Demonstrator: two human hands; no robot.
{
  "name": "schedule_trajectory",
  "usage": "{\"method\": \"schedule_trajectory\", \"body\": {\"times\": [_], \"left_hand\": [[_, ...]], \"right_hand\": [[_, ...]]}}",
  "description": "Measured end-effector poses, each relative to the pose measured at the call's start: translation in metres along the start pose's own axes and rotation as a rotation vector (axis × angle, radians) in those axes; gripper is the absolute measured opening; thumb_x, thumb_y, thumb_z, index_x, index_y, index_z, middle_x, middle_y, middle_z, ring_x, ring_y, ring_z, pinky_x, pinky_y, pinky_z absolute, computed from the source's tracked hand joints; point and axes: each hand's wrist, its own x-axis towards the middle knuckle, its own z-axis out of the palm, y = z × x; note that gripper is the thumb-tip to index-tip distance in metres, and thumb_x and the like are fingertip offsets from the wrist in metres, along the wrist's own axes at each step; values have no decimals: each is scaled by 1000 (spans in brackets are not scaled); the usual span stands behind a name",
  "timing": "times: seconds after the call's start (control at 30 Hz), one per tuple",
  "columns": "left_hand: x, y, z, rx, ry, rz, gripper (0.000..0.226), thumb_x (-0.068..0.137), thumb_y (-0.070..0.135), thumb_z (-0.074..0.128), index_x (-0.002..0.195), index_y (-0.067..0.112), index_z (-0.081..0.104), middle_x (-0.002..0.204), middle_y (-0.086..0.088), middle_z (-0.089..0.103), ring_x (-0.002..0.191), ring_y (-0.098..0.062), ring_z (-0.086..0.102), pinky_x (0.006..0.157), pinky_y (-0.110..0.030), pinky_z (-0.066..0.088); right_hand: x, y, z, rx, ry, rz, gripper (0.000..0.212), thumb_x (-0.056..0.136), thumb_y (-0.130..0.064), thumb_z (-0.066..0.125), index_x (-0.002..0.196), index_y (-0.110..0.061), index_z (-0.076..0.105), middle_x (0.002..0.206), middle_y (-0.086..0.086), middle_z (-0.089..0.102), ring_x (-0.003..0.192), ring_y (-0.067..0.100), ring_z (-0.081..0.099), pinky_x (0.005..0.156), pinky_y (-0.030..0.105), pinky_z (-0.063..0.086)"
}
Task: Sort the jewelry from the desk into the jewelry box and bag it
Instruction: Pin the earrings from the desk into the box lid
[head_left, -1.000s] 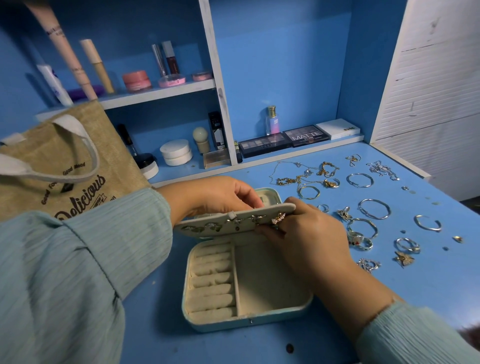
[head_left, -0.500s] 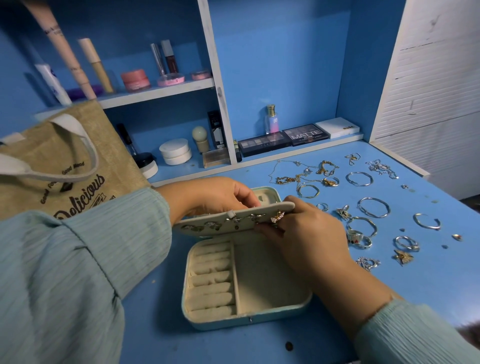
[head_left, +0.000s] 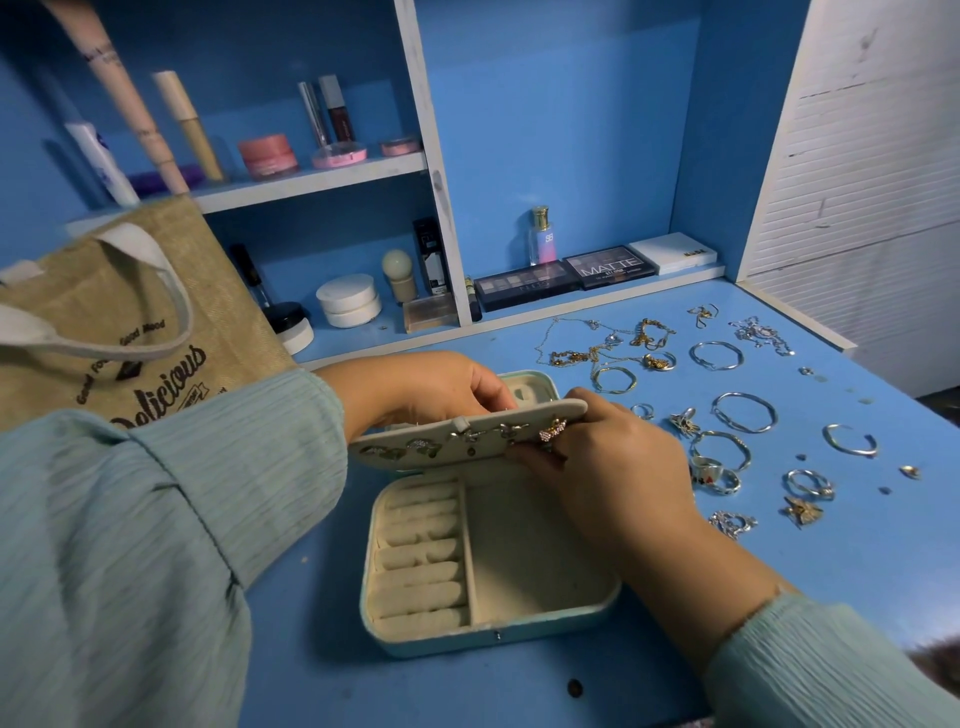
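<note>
We find the jewelry box (head_left: 488, 587) open on the blue tabletop (head_left: 857, 561), its earring panel (head_left: 467, 434) raised. The left hand (head_left: 415, 389) grips the panel from behind; the right hand (head_left: 613, 462) pinches its front edge by a gold earring (head_left: 551, 430). Loose rings and bracelets (head_left: 743, 410) lie right; a jute bag (head_left: 130, 322) stands left.

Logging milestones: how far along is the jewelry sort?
Early. Done: several earrings sit on the earring panel of the open jewelry box. In hand: left hand holds the panel, right hand works at an earring. Left: ring slots look empty, bangles and chains remain on the desk, bag unused.
</note>
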Motion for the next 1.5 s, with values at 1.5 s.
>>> {"method": "schedule_trajectory", "body": {"times": [1.5], "left_hand": [[4, 9, -4, 430, -177, -39, 27, 97, 13, 41, 120, 10, 56, 99, 2, 53, 75, -3, 46, 65, -4, 29]], "right_hand": [[1, -1, -1, -17, -10, 1, 33, 55, -47, 85, 47, -20, 66, 62, -6, 56, 40, 17, 51, 45, 11, 3]]}}
